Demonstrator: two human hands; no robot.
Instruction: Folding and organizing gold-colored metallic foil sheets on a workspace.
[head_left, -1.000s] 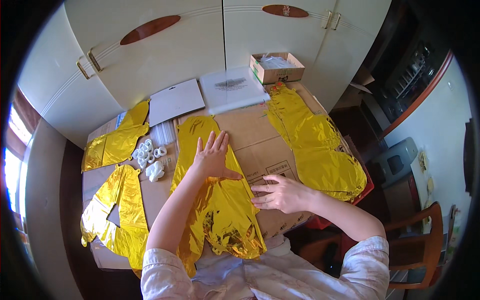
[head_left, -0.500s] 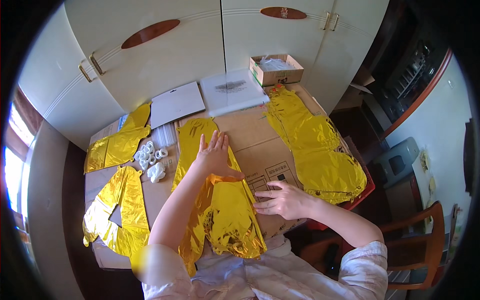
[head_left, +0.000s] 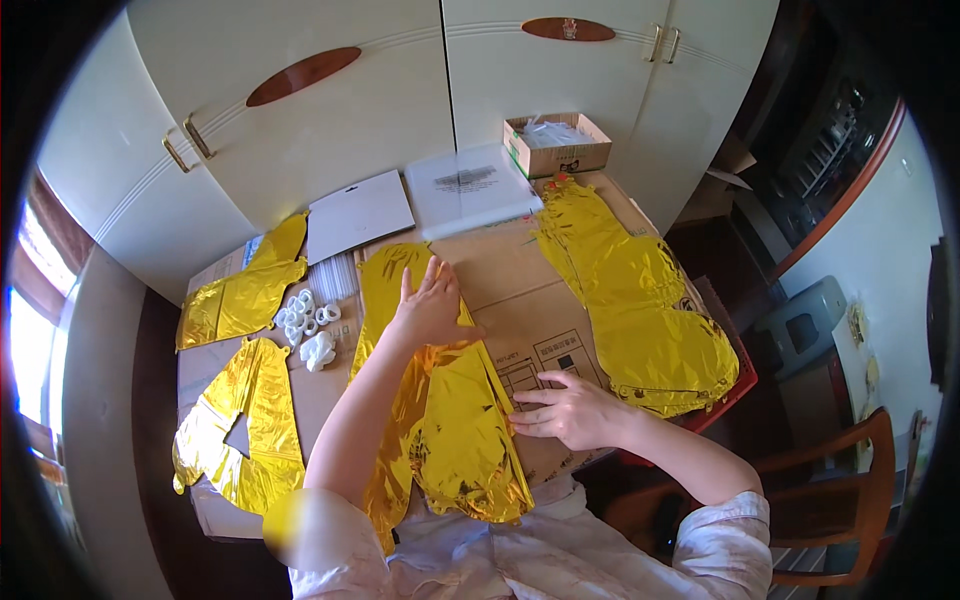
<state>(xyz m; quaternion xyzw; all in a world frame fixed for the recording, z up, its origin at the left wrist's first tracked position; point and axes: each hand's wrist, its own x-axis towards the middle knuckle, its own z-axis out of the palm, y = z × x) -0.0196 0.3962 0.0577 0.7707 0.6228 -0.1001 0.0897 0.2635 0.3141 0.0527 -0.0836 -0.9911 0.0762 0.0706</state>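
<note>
A flat gold foil balloon [head_left: 465,420] lies lengthwise on the cardboard in front of me, its near end reaching my body. My left hand [head_left: 430,312] rests on the upper part of it, palm down, fingers stretched toward the far end and thumb out to the right. Beside its right edge is my right hand [head_left: 570,410], fingers spread, with the lower fingertips at the foil's edge. Neither hand grips anything. The foil under my left palm is hidden.
More gold foil balloons lie at the right [head_left: 650,320], far left [head_left: 240,292] and near left [head_left: 270,440]. White ribbon-like rolls [head_left: 300,315] sit left of centre. Behind are a white card [head_left: 360,212], clear plastic bags [head_left: 470,190] and an open box [head_left: 560,160].
My left thumb has shifted slightly farther from me along the foil. My right hand stays at the foil's right edge. The whole view has moved a little.
</note>
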